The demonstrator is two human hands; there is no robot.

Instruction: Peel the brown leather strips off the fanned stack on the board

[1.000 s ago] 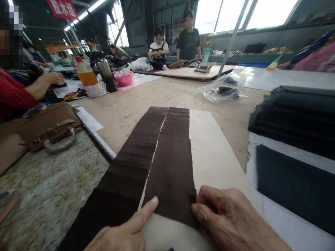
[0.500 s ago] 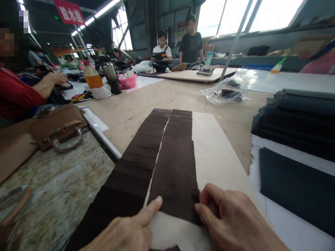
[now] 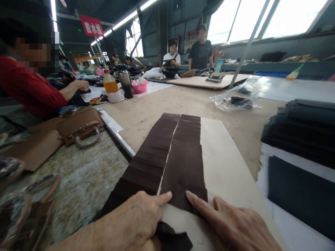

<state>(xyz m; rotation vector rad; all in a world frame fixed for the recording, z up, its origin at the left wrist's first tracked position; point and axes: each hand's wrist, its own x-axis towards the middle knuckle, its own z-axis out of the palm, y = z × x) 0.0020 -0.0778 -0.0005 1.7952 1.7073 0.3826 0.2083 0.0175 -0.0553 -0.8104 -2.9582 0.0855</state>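
Note:
Two rows of overlapping dark brown suede pieces, a left row (image 3: 149, 160) and a right row (image 3: 187, 153), lie on a cream sheet (image 3: 225, 164) in front of me. My left hand (image 3: 136, 223) is curled at the near end of the rows. Its index finger points onto the nearest piece of the right row, and a loose dark brown piece (image 3: 174, 238) sticks out from under its fingers. My right hand (image 3: 232, 226) lies flat on the sheet beside it, index finger stretched onto the same nearest piece.
A stack of black material (image 3: 300, 129) and a dark sheet on white paper (image 3: 300, 195) lie at the right. A plastic bag (image 3: 238, 96) sits further back. A brown handbag (image 3: 81, 125) lies at the left beside a person in red (image 3: 34, 87). Two people stand at the far end.
My right hand went from pinching the nearest piece's edge to lying flat with the index finger on it. My left hand moved in, with a dark piece now under it. The view shifted.

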